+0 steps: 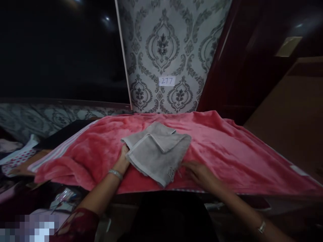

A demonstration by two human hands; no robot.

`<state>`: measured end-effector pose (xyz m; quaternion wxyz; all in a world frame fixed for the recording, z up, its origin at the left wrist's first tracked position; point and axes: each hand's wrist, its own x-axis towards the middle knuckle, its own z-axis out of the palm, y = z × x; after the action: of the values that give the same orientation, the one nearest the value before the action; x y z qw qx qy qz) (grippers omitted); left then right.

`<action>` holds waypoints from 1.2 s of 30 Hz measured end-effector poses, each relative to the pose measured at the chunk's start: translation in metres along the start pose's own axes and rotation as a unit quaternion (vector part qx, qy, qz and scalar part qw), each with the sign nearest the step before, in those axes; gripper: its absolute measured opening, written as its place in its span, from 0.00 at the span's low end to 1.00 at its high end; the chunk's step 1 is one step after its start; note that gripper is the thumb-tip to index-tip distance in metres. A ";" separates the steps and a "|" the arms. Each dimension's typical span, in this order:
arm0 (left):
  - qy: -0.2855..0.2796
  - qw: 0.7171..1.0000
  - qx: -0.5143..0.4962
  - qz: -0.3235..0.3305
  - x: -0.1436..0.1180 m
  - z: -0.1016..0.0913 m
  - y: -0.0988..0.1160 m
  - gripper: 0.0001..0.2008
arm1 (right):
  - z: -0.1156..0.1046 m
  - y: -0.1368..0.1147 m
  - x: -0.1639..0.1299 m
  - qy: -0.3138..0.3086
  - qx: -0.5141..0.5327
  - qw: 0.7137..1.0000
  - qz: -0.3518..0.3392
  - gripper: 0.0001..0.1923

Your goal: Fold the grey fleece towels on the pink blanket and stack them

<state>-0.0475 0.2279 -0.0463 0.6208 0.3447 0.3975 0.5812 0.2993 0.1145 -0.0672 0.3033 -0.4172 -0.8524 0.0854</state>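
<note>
Crowding the lower left of the frame, jumbled items [65, 196] lie beside the left forearm [102, 191]. The left hand [123, 158] holds the grey cloth [153, 154] by its left edge, fingers hidden beneath; the right hand [198, 170] is half curled at the cloth's lower right edge, its grip unclear. The cloth sits at centre, close to the front edge of the pink blanket [227, 158], which spreads broadly rightward. Behind, a dark screen [63, 50] fills the upper left and patterned wallpaper [163, 43] the upper middle.
</note>
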 end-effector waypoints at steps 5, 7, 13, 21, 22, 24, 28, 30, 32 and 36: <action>0.055 0.994 -0.073 -0.061 0.011 -0.009 0.011 0.23 | 0.015 -0.006 0.090 -0.009 0.064 0.996 0.055 0.22; 0.056 0.990 -0.098 -0.083 0.004 -0.011 0.013 0.25 | 0.033 -0.016 0.122 -0.033 0.014 0.996 0.084 0.28; 0.035 0.993 0.026 -0.105 -0.036 -0.028 0.001 0.27 | 0.053 -0.030 0.167 -0.087 -0.179 0.967 0.160 0.21; -0.003 0.983 0.099 -0.157 -0.047 -0.034 0.009 0.22 | -0.087 0.049 0.197 0.100 -0.190 0.956 0.201 0.19; -0.001 0.984 0.105 -0.146 -0.046 -0.032 0.009 0.23 | -0.107 0.062 0.191 0.149 -0.182 0.954 0.187 0.18; 0.026 0.989 0.111 -0.093 -0.043 -0.028 0.005 0.26 | -0.140 0.088 0.168 0.233 -0.157 0.948 0.152 0.17; 0.148 0.982 0.087 0.083 -0.043 -0.024 -0.007 0.27 | -0.165 0.132 0.083 0.333 -0.108 0.903 0.251 0.16; 0.197 0.963 0.098 0.155 -0.047 -0.022 -0.016 0.30 | -0.161 0.146 0.036 0.343 -0.107 0.879 0.315 0.13; 0.215 0.938 0.160 0.218 -0.052 -0.019 -0.027 0.33 | -0.151 0.151 -0.001 0.346 -0.114 0.864 0.349 0.11; 0.111 0.836 0.429 0.324 -0.060 -0.014 -0.045 0.28 | -0.117 0.138 -0.030 0.334 -0.102 0.878 0.329 0.16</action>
<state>-0.0404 0.1640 -0.0870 0.1387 0.6184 0.5388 0.5550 0.4731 0.1669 -0.0423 0.4799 -0.7058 -0.5186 -0.0520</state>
